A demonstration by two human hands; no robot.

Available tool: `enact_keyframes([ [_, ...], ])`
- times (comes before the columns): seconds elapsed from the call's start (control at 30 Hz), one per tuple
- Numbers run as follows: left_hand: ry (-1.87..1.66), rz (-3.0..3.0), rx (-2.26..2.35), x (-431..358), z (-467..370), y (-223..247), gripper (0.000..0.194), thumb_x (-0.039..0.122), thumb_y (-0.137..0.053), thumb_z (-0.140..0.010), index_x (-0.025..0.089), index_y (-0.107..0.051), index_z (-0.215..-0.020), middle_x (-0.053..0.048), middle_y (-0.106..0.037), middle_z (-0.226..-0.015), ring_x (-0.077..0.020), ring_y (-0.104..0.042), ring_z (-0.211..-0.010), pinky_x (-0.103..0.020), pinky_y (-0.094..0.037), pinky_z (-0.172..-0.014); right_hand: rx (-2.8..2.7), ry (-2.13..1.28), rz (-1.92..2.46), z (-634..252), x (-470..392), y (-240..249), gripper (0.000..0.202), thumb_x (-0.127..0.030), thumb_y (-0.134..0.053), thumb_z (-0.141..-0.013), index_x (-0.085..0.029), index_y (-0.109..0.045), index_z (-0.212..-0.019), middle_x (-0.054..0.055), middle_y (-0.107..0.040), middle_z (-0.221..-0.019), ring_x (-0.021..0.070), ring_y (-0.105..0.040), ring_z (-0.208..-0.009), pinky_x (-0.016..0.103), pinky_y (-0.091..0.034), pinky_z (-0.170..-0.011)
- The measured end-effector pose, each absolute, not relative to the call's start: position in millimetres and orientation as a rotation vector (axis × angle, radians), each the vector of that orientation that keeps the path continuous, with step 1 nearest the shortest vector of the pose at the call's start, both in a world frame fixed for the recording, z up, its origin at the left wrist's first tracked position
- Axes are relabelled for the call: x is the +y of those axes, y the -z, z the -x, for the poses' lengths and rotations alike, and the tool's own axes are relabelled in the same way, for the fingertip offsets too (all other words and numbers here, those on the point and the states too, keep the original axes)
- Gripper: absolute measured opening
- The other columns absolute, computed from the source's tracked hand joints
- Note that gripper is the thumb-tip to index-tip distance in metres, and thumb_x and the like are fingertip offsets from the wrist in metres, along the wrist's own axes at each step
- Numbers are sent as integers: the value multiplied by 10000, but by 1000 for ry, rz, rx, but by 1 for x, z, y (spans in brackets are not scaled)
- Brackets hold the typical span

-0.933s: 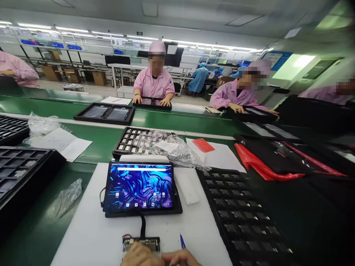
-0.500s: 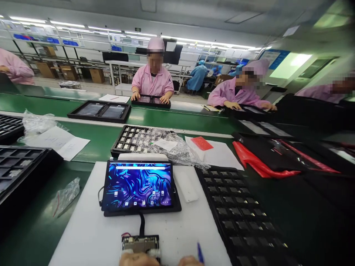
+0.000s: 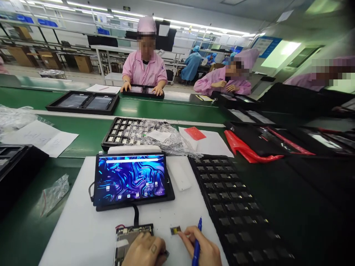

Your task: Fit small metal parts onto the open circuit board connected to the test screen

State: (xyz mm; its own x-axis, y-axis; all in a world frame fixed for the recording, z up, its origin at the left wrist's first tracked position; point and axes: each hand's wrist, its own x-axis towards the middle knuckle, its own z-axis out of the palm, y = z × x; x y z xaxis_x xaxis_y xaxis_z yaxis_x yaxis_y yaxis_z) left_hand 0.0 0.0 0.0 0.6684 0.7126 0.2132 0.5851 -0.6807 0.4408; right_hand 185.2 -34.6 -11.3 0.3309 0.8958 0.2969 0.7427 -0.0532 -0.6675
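Since the earlier frame, the right hand (image 3: 203,247) has come further into view, and a small rectangular part with a dark and yellowish face (image 3: 175,230) now shows at its fingertips. The part is apart from the exposed circuit board in a dark-edged frame (image 3: 121,253), to the right of it and over the white work mat (image 3: 73,229). The left hand (image 3: 142,251) has also come up further over the board. Across the green tabletop (image 3: 83,123), a co-worker in pink (image 3: 212,79) has lifted both hands off a black tray.

The right hand grasps the part by its edge between thumb and forefinger, with a blue pen (image 3: 196,245) tucked between the fingers, its end pointing up and away. The left hand is curled, knuckles up, covering the board's lower right side; a small dark piece (image 3: 166,254) peeks out by its fingertips, but whether it is pinched cannot be told.

A flat black ribbon cable (image 3: 136,216) runs from the board's top edge towards the lit tablet with a blue and purple swirled screen (image 3: 130,179), propped just beyond. To the right lies a black compartment tray of small flat parts (image 3: 230,207).
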Motion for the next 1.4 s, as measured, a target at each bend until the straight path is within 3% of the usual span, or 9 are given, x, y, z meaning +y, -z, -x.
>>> enact_keyframes([
  [0.07, -714, -2616, 1037, 2, -8, 2, 144, 148, -496, -861, 207, -474, -731, 31, -579, -617, -157, -548, -545, -249, -420, -542, -1428, -289, 1819, -187, -36, 9, 436, -598, -476, -834, -232, -541, -607, -73, -462, -418, 104, -465, -334, 197, -405, -408],
  [0.2, -915, -2627, 1054, 7, -10, -10, 408, 239, -170, -985, 198, -569, -909, -53, -639, -819, -201, -602, -692, -303, -463, -605, -1264, -439, 1792, -184, -43, 2, 408, -569, -560, -797, -224, -531, -583, -56, -502, -449, 108, -468, -377, 208, -388, -429],
  [0.27, -814, -2665, 989, 9, -2, -23, 382, 257, -197, -992, 157, -566, -1012, -90, -648, -910, -208, -616, -793, -308, -498, -669, -1089, -555, 1681, -179, -45, 0, 414, -604, -541, -791, -223, -550, -626, -37, -546, -478, 124, -492, -416, 220, -412, -457],
  [0.4, -779, -2658, 735, 11, 17, -38, 333, 200, -272, -992, 141, -595, -942, -64, -665, -861, -179, -612, -771, -290, -501, -676, -813, -846, 1209, -165, -43, 3, 496, -702, -460, -770, -239, -580, -901, 21, -650, -727, 151, -578, -508, 245, -454, -463],
  [0.53, -733, -2763, 530, 9, 23, -35, 340, 171, -277, -998, 132, -614, -997, -53, -690, -938, -164, -618, -853, -285, -475, -737, -917, -1086, 1080, -153, -38, 7, 343, -525, -565, -816, -205, -569, -693, 4, -558, -719, 127, -567, -503, 232, -436, -446],
  [0.63, -727, -2806, 539, 6, 22, -30, 376, 155, -244, -1003, 122, -619, -995, -37, -695, -972, -161, -619, -868, -287, -451, -753, -930, -957, 1256, -147, -39, 9, 317, -369, -664, -785, -198, -484, -588, -31, -504, -633, 104, -499, -498, 214, -402, -472],
  [0.77, -734, -2780, 570, 3, 21, -25, 413, 170, -215, -1008, 119, -624, -983, -19, -698, -969, -161, -615, -849, -304, -430, -755, -935, -797, 1408, -147, -42, 14, 371, -267, -605, -834, -213, -371, -552, -76, -392, -520, 84, -396, -427, 194, -359, -426],
  [1.07, -742, -2723, 591, 3, 20, -27, 405, 183, -221, -1011, 125, -621, -993, -9, -702, -967, -156, -608, -861, -302, -412, -767, -1112, -710, 1483, -146, -36, 11, 325, -155, -605, -796, -218, -378, -572, -72, -426, -530, 86, -436, -433, 184, -406, -433],
  [1.4, -851, -2611, 604, 5, 23, -33, 308, 174, -315, -988, 129, -619, -969, -47, -707, -933, -168, -632, -863, -286, -500, -734, -634, -801, 1205, -156, -38, 8, 334, -384, -529, -881, -208, -443, -611, -57, -456, -583, 90, -455, -473, 179, -408, -441],
])
